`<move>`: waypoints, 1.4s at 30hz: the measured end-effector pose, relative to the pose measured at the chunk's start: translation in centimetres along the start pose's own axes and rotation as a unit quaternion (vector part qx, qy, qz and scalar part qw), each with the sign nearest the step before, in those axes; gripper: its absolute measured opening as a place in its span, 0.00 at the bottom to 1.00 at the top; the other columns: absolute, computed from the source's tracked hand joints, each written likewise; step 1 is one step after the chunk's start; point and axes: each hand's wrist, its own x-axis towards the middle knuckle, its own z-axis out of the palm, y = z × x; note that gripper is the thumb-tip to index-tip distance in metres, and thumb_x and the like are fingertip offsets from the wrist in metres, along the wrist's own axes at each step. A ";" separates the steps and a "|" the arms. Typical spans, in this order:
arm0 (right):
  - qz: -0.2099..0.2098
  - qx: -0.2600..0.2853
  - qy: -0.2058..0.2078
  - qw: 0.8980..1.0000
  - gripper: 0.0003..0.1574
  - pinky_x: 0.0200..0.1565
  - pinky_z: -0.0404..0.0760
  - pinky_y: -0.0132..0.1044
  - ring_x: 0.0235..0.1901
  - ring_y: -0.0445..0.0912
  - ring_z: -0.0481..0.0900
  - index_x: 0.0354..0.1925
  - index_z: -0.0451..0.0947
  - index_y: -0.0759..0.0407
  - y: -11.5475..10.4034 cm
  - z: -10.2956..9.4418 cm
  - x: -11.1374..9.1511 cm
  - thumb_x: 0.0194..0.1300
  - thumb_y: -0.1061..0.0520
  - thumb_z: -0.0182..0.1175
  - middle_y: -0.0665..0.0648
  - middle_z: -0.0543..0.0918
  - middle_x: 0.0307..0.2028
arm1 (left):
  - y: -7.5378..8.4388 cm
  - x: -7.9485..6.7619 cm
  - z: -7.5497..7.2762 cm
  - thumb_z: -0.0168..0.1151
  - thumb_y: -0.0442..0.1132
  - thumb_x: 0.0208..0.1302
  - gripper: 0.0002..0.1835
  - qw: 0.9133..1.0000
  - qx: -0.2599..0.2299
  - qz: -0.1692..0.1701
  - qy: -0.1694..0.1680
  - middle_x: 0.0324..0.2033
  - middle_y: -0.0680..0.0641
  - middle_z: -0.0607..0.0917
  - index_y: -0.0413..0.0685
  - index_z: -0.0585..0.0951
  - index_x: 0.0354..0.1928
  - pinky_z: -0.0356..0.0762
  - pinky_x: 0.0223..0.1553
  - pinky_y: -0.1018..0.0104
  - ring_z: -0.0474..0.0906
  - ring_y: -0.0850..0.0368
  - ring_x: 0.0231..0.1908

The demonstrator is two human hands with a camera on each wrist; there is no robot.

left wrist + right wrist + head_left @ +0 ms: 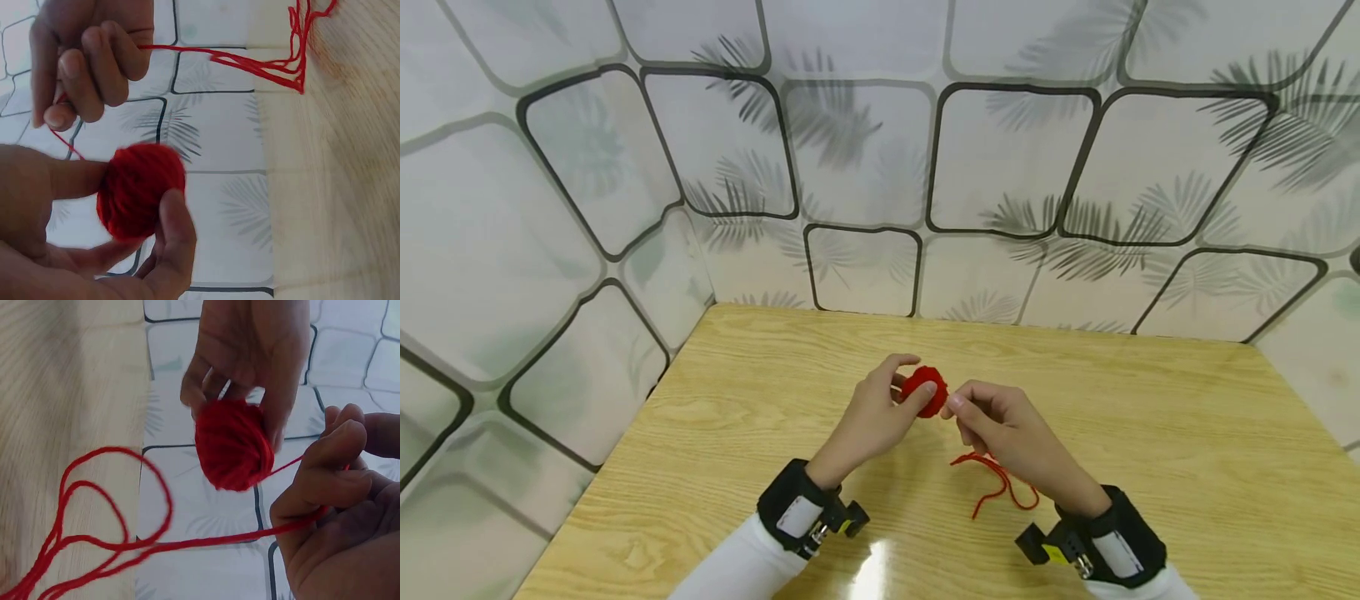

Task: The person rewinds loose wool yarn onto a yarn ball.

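A small red ball of yarn (929,385) is pinched between the thumb and fingers of my left hand (876,412), above the table. Close on its right, my right hand (1003,421) pinches the yarn strand (289,466) that comes off the ball; a short taut length spans the gap in the right wrist view. The strand passes through the curled fingers of the right hand (100,69) and out the other side. From there the loose yarn tail (1000,479) runs in loops below the right hand, on the tabletop.
The wooden table (760,358) spreads under both hands. Behind and to the left stands a patterned curtain-like wall (865,158) with leaf prints and dark outlines. Each wrist wears a black strap with a small camera (853,518).
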 end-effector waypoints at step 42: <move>0.123 0.040 -0.003 0.992 0.22 0.21 0.66 0.40 0.21 0.45 0.65 0.37 0.71 0.63 4.9 -1.4 -0.1 0.66 0.43 0.51 0.61 0.69 0.24 | 1.4 -0.8 -2.5 0.55 0.45 0.64 0.25 0.901 -0.370 -0.050 -0.222 0.56 0.38 0.71 0.39 0.68 0.59 0.71 0.50 0.54 0.72 0.45 0.52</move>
